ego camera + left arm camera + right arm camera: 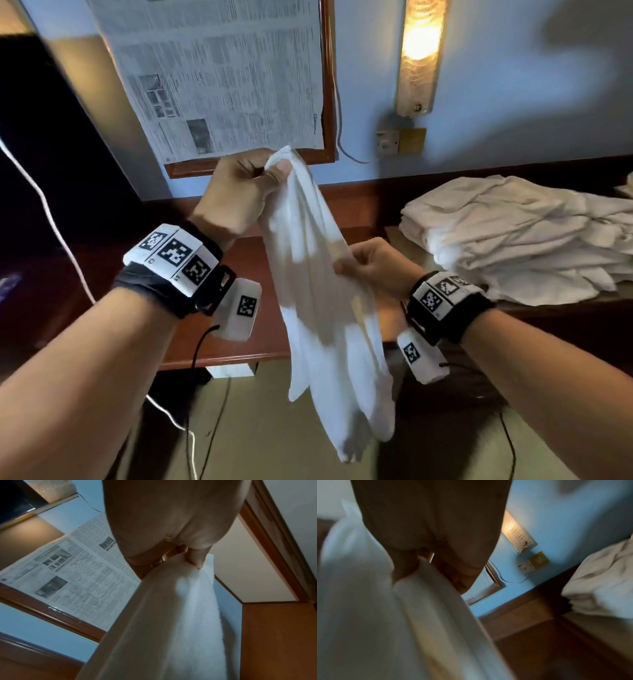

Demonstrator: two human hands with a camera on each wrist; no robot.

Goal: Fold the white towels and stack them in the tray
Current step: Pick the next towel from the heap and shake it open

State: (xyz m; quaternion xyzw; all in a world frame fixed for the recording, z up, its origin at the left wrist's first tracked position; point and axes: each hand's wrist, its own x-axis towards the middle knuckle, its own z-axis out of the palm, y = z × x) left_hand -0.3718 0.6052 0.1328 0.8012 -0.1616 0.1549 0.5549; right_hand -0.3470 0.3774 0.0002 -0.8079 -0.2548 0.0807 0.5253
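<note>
Towel (318, 274) held hanging, unfolded; top pinched by L hand (239, 192), edge by R hand (373, 267); stack (513, 240) at right prob. folded; tray unclear; this fold not yet begun.

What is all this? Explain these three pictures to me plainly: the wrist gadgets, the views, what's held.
No machine: a person wears cameras on the head and on both wrists, strapped with patterned bands. The wide picture is the head view; the other two look along each hand. The left hand pinches the top of a white towel, which hangs free; the right hand grips its edge lower down. A pile of white towels lies to the right.
</note>
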